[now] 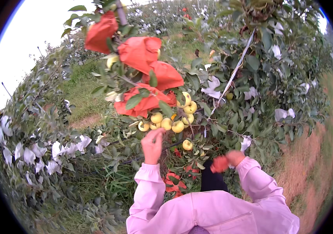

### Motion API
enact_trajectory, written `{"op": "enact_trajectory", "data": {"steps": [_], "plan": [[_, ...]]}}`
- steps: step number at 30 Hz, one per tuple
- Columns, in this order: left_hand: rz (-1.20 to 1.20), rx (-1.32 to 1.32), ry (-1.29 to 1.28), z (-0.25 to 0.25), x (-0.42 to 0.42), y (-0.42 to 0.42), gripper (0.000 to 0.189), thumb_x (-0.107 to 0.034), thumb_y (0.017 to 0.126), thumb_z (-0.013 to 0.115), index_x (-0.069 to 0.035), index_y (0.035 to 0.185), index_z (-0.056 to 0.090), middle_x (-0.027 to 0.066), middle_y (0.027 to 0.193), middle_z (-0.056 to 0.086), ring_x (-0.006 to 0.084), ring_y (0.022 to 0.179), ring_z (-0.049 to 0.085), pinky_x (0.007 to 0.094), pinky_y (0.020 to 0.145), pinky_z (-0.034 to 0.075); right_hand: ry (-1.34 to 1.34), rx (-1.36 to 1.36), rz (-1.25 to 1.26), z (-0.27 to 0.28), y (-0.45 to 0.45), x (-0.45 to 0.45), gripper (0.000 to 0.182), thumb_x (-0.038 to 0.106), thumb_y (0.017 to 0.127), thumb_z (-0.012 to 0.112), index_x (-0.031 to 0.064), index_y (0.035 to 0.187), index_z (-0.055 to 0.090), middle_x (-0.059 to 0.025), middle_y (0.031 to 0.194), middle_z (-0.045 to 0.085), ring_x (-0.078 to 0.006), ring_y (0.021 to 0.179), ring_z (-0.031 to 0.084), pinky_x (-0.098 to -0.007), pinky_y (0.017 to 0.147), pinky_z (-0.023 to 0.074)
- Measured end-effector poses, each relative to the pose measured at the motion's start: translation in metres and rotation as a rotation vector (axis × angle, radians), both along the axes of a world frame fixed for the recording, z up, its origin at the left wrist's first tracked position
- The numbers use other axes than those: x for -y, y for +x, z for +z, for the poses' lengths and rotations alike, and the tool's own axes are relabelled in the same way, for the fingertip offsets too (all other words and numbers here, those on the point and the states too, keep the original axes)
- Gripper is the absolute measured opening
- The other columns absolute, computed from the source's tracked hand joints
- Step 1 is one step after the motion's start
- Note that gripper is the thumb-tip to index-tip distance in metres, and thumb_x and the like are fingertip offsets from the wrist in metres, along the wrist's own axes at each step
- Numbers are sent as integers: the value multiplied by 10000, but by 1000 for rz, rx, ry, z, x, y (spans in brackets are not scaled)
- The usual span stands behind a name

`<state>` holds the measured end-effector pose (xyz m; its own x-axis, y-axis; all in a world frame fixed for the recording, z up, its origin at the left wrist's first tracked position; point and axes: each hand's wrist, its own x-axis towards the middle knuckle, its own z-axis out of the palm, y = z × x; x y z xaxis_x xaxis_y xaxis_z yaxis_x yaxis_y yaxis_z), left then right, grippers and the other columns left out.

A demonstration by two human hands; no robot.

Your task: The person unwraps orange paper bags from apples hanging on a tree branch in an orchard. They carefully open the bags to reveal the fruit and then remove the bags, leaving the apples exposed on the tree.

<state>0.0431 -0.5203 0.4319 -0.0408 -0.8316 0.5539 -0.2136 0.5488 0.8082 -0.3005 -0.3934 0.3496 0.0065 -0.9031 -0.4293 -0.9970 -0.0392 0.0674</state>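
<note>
My left hand [151, 145] is raised just below a cluster of pale yellow-green apples, its fingertips at the underside of one apple [166, 124]. Its fingers are bent, with a gap beside the thumb, and nothing shows in them. Lower and to the right, my right hand [235, 158] grips crumpled red paper [220, 164]; both are blurred. Above the apples, large red paper bags [140, 54] hang on the branch, one lower bag [144, 101] close over the cluster. A single apple [187, 144] hangs between my hands.
Torn red paper [174, 181] lies low among the leaves before me. White bags [58, 152] hang on branches at left and right. A pale strap [236, 70] runs slantwise to a branch. A dark hose or wire [132, 160] crosses low. Bare soil [303, 152] stretches along the right.
</note>
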Motion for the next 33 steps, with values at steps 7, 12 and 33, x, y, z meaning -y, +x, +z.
{"op": "enact_trajectory", "data": {"steps": [7,12,33], "plan": [[441,-132,-351,96,-8,49,310,79,786,590,-12,1082,607,85,1004,631,155,887,591,276,799,464,-903,870,502,203,122,64,71,58,828,542,20,884,567,-135,825,571,-331,776,578,-379,689,463],[180,-320,-317,140,2,23,657,76,801,586,-33,1386,306,104,1091,600,160,1022,567,288,893,446,-1064,1033,810,288,207,123,62,52,793,593,11,840,592,-127,850,605,-300,812,601,-355,727,477],[-120,-428,-223,129,44,38,687,141,781,512,-71,1405,317,25,884,585,80,790,541,211,740,446,-929,562,725,284,220,188,231,115,751,610,120,980,640,-104,857,572,-317,819,593,-410,702,464]]}}
